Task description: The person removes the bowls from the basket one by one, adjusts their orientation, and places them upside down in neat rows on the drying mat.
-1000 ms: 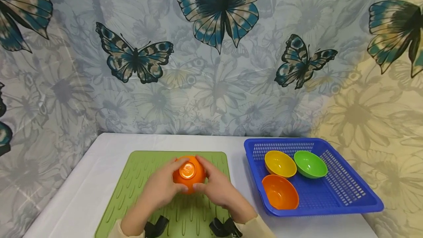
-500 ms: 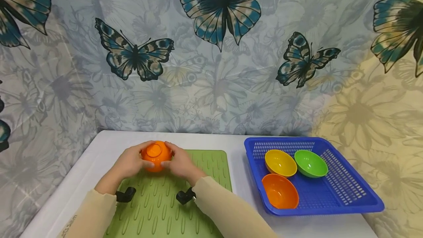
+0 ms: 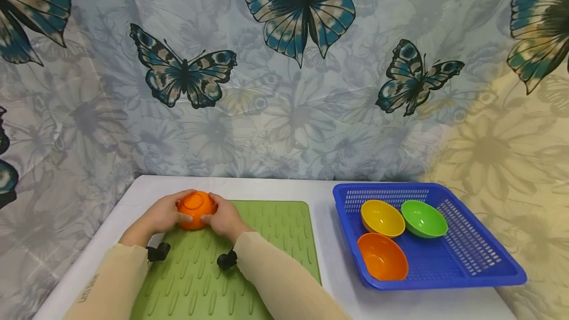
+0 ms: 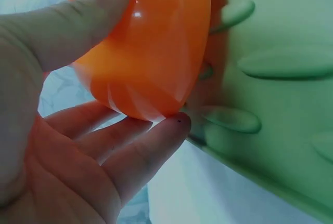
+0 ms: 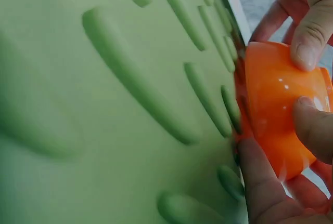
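Observation:
An orange bowl point(image 3: 196, 212) is upside down at the far left corner of the green mat point(image 3: 200, 280), its foot ring facing up. My left hand point(image 3: 159, 216) grips its left side, and my right hand point(image 3: 227, 219) holds the right side. In the left wrist view, the left thumb lies over the wall of the bowl point(image 4: 156, 52) while the fingers reach its rim. Both thumbs press on the bowl point(image 5: 276, 99) in the right wrist view. Its rim faces the mat closely; whether it touches everywhere I cannot tell.
To the right on the white tablecloth point(image 3: 326, 241) stands a blue basket point(image 3: 471, 280). Inside it are a yellow bowl point(image 3: 383, 219), a green bowl point(image 3: 424, 219) and another orange bowl point(image 3: 383, 258). A butterfly-patterned cloth point(image 3: 284, 127) hangs behind the table.
Both hands have carried the upside-down orange bowl from the mat's middle leftward and away to the far left corner. The basket and its bowls have stayed in place.

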`<control>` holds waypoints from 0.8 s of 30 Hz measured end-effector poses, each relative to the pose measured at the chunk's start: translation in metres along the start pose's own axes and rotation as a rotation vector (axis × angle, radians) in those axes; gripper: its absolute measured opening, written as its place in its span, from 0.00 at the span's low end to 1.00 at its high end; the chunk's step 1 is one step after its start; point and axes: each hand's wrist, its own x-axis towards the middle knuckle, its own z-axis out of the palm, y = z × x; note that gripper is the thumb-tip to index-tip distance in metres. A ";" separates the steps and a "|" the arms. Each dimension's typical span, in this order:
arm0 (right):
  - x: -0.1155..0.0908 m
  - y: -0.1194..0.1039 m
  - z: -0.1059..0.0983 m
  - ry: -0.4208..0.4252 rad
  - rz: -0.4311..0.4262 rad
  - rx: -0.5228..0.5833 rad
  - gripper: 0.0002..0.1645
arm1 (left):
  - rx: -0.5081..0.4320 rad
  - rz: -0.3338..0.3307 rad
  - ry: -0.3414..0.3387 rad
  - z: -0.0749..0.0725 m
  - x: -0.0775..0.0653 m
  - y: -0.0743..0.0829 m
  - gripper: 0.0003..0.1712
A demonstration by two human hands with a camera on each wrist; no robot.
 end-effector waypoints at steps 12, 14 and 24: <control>0.007 0.002 0.006 0.030 0.034 -0.043 0.37 | 0.027 -0.011 -0.029 0.002 0.009 -0.006 0.45; 0.007 0.001 0.006 0.034 0.039 -0.034 0.36 | 0.031 -0.020 -0.030 0.001 0.009 -0.005 0.45; 0.006 -0.002 0.014 0.040 0.053 -0.050 0.34 | 0.065 -0.051 -0.038 -0.001 0.008 -0.010 0.44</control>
